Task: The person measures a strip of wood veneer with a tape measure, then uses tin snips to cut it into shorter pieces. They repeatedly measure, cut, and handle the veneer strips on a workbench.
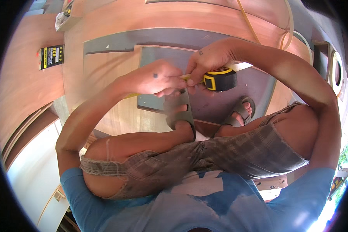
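A black and yellow tape measure (pixel 222 79) is in my right hand (pixel 210 63), its case under the palm and the fingers closed at its front. The yellow blade (pixel 186 76) spans the short gap between my two hands. My left hand (pixel 158 78) is closed around the blade, knuckles up, and a bit of yellow shows past its wrist side. Both hands are close together over a grey panel (pixel 158 52), above my sandalled left foot (pixel 181 110). A pale strip (pixel 241 67) shows behind the case. The blade's end is hidden.
Wooden sheets (pixel 116 73) lie around the grey panel. A black and yellow packet (pixel 51 57) rests on the left sheet, with a small open box (pixel 67 19) beyond it. Curled pale edging strips (pixel 288 34) are at the far right, near a roll (pixel 337 73). My right foot (pixel 241 112) is on the panel.
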`<state>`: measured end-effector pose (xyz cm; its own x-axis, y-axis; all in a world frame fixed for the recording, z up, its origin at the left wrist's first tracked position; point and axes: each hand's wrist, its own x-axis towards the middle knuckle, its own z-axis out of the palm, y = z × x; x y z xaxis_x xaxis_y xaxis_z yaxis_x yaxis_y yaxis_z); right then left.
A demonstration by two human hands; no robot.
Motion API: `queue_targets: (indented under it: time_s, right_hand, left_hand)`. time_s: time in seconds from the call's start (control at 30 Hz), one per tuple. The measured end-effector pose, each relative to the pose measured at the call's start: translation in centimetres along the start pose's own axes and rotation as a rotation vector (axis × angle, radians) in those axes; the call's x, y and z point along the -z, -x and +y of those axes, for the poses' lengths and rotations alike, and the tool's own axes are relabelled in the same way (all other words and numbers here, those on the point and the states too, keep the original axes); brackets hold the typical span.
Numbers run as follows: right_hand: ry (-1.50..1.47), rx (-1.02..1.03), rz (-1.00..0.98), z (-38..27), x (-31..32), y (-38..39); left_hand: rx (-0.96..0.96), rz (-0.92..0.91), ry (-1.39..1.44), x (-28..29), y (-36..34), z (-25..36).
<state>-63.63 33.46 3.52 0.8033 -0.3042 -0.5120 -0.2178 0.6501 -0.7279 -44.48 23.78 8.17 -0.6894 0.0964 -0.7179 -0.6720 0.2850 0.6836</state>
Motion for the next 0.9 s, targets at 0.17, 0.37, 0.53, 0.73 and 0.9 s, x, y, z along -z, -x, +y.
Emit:
queue_targets:
  time_s: [0.17,0.37,0.53,0.73,0.9]
  right_hand:
    - [0.142,-0.050,0.079,2.5,1.1,3.5]
    - [-0.079,-0.176,0.218,6.7,3.5,11.3]
    - [0.025,-0.194,0.293,7.5,4.6,14.4]
    - [0.144,-0.260,0.294,4.8,4.6,13.2]
    - [0.161,-0.280,0.300,3.8,3.5,12.4]
  left_hand:
    - [0.149,-0.010,0.051,2.2,3.0,-2.6]
    - [0.370,0.131,0.090,4.7,8.5,-7.8]
    - [0.436,0.079,0.058,6.0,11.0,-12.8]
    - [0.304,0.116,0.326,4.3,11.8,-18.9]
    - [0.394,0.119,0.314,3.2,11.1,-20.1]
